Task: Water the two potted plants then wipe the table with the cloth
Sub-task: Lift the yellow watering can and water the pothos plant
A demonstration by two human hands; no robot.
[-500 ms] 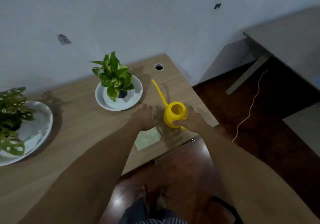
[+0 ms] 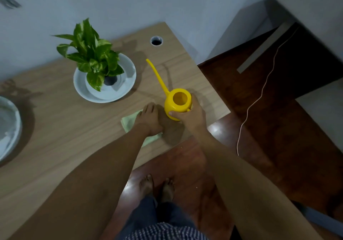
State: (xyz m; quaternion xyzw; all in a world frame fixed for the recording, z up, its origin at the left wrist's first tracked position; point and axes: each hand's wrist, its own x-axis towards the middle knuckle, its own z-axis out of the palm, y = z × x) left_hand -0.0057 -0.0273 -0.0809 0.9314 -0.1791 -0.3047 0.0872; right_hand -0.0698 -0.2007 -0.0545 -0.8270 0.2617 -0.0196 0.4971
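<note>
A yellow watering can [image 2: 178, 100] with a long thin spout stands upright near the right end of the wooden table [image 2: 55, 128]. My right hand [image 2: 191, 115] is wrapped around its body. My left hand [image 2: 148, 121] lies flat, fingers together, on a pale green cloth [image 2: 128, 123] just left of the can. A small green potted plant [image 2: 92, 54] sits in a white saucer [image 2: 128, 78] behind the cloth. At the far left edge only the white dish [image 2: 9, 126] of the second plant shows; its leaves are out of frame.
A round cable hole [image 2: 156, 40] is in the table's back right corner. A grey wall runs behind the table. Right of the table is dark floor with a thin white cord [image 2: 259, 98] and another grey table [image 2: 315, 7]. My bare feet [image 2: 157, 187] stand below the table's edge.
My right hand has closed tighter around the watering can. My left hand has settled down onto the cloth. The view has shifted, so the left plant's leaves have dropped out of frame.
</note>
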